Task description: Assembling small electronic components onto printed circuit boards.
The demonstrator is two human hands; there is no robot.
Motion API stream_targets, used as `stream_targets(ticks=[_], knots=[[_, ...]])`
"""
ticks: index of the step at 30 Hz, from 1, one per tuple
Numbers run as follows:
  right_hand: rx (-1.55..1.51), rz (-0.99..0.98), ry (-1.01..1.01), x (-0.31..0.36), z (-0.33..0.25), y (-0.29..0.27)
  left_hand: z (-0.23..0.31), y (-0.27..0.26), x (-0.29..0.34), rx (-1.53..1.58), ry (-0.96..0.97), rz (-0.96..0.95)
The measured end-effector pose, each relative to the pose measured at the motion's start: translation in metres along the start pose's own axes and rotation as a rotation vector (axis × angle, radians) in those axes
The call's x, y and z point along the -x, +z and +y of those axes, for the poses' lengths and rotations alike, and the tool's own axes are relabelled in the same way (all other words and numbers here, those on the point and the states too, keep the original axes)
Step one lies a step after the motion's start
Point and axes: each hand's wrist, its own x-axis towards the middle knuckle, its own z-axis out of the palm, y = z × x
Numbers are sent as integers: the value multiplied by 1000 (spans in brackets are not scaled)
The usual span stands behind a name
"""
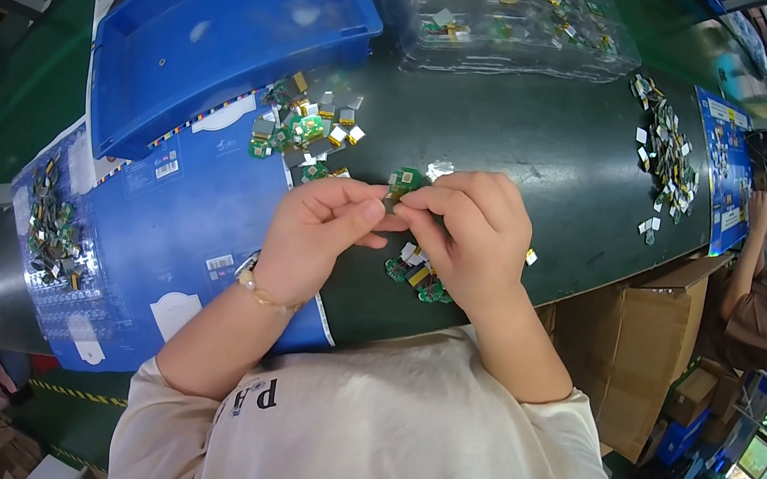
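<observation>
Between the fingertips of both hands is a small green circuit board (404,180), held just above the dark green table. My left hand (324,230) pinches its lower left side, and my right hand (478,235) grips it from the right with closed fingers. The fingers hide part of the board. A loose pile of circuit boards (305,133) with white and yellow-edged pieces lies beyond my left hand. More circuit boards (420,278) lie under my right hand, partly covered by it. A scrap of shiny clear film (439,170) shows just behind the right fingers.
A blue plastic bin (234,42) rests on a blue printed sheet (196,208) at left. Stacked clear blister trays (520,29) holding boards stand at the back. Other board piles lie far right (671,161) and left (52,230). A cardboard box (625,341) adjoins the table's right edge; people sit nearby.
</observation>
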Motion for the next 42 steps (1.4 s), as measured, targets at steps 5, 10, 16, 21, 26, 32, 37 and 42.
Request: stream_targets(ticks=[5,10,16,21,26,32,37,42], knots=[[35,11,12,4,2,0,-4,0,-2,103,56,-6],[40,-4,20,1,1,1,-6,-4,-1,45,82,-11],[18,-71,48,-1,4,-2,-8,-3,-1,-84,102,20],[8,-136,96,-6,5,6,-11,-4,-4,-258,134,144],[-5,-128,92,-9,3,19,-9,-9,-6,-251,125,133],[-141,-100,70,-5,1,11,-2,-11,-12,202,7,201],[19,-387,197,-12,43,-10,3,-17,-12,488,87,126],[247,-550,195,-10,57,-8,1,-27,-16,658,64,63]])
